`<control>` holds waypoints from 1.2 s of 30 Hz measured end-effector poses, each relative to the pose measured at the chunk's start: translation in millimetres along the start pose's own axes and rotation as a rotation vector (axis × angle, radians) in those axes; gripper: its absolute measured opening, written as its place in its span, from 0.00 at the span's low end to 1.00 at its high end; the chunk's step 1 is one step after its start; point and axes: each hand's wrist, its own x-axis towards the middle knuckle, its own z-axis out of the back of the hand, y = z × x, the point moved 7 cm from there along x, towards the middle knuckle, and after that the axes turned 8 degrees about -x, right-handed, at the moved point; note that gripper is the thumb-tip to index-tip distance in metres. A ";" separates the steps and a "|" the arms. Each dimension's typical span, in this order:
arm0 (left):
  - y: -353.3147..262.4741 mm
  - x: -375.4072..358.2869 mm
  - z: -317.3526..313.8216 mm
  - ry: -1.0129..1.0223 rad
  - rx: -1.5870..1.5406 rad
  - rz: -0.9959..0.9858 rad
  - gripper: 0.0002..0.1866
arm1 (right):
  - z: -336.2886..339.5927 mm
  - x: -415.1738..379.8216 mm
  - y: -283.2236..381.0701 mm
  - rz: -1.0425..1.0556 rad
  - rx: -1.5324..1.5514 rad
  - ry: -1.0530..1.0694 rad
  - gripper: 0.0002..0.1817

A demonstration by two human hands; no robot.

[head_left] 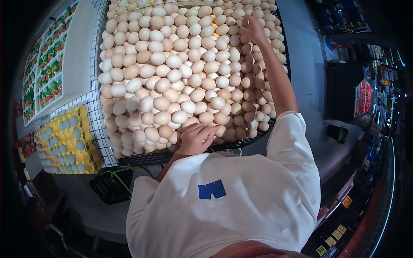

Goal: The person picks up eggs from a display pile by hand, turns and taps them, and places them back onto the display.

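Note:
A large bin is piled with loose brown and cream eggs [174,61]. My right hand [254,30] reaches to the far right part of the pile, its thumb and fingers curled round an egg. Near the front edge my left hand [196,137] rests against the eggs with its fingers bent and close together; what lies under them, if anything, is hidden. Between the hands, a darker hollow in the pile runs down the right side.
Yellow trays of pale eggs [66,139] stand at the left, beyond a white tiled ledge [101,144]. Packs with red and green print [49,71] lie behind them. A black basket with a green handle [109,185] is on the floor at the lower left.

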 end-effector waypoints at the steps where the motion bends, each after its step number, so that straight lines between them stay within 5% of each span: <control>1: -2.0 1.0 0.2 -0.010 0.007 -0.018 0.05 | -1.8 -0.1 -2.4 -0.002 -0.016 0.039 0.24; 7: -2.3 1.9 1.8 -0.003 -0.005 -0.001 0.05 | -11.1 2.8 1.7 0.151 -0.112 0.061 0.25; 20: -3.2 1.7 2.2 -0.035 -0.002 -0.042 0.05 | -16.5 4.8 11.1 0.143 -0.274 0.056 0.26; 26: -4.7 2.3 3.2 -0.035 0.020 -0.040 0.04 | -2.5 3.7 38.5 0.203 -0.392 -0.149 0.21; 28: -4.2 1.3 2.6 -0.045 0.019 -0.035 0.04 | -1.8 -1.0 73.4 0.248 -0.061 -0.091 0.18; 36: -4.4 1.4 4.0 -0.030 0.020 -0.036 0.04 | -28.1 -62.7 227.1 0.516 0.241 0.337 0.17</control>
